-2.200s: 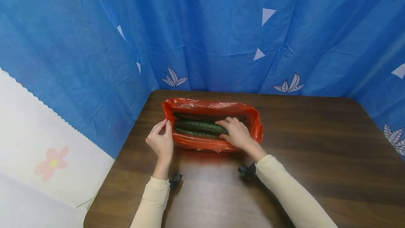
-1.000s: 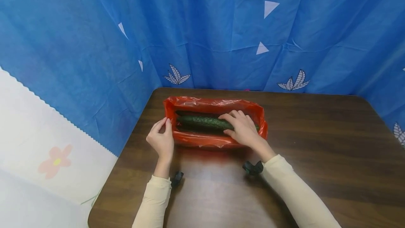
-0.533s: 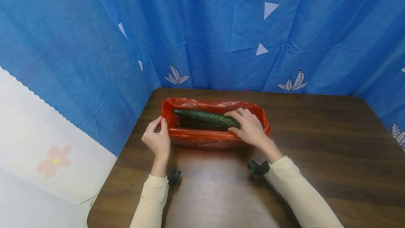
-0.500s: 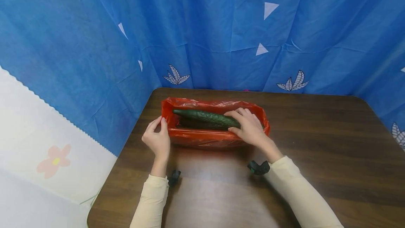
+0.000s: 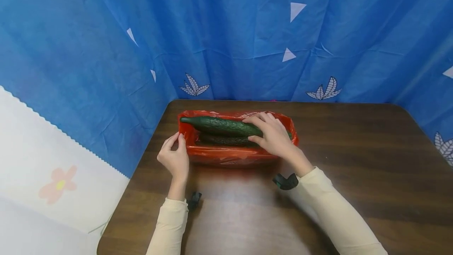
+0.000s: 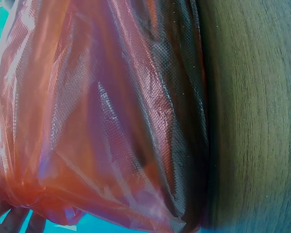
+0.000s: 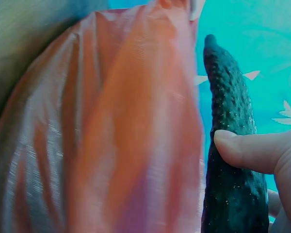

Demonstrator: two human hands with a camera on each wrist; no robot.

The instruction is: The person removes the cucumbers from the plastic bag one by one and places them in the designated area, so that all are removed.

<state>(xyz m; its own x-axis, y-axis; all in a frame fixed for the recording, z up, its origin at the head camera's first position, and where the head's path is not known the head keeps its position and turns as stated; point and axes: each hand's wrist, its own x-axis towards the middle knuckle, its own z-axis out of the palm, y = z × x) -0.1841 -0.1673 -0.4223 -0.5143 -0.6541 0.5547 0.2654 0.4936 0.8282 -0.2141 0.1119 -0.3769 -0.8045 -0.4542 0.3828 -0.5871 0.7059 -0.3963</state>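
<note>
A red plastic bag [image 5: 226, 154] stands with its mouth spread wide on the wooden table. My left hand [image 5: 175, 156] pinches the bag's left rim between thumb and fingers. In the left wrist view, the bag's wall [image 6: 106, 121] fills most of the picture, with fingers [image 6: 14, 218] at the lower left corner. My right hand [image 5: 274, 135] grips a dark green bumpy cucumber [image 5: 219, 126], lifted to the bag's mouth with its left end over the rim. The right wrist view has the thumb against this cucumber [image 7: 233, 111], beside the bag. Below it, another cucumber [image 5: 226, 141] lies inside the bag.
The brown wooden table [image 5: 354, 160] extends to the right and in front of the bag. A blue curtain [image 5: 247, 42] hangs behind the table's far edge. White cloth with a flower [image 5: 60, 184] is at the left. Black wrist-worn devices [image 5: 286, 182] sit beneath the forearms.
My right hand has taken hold of a cucumber in the bag and raised it, its left end now at the rim. My left hand keeps its pinch on the bag, shifted slightly left.
</note>
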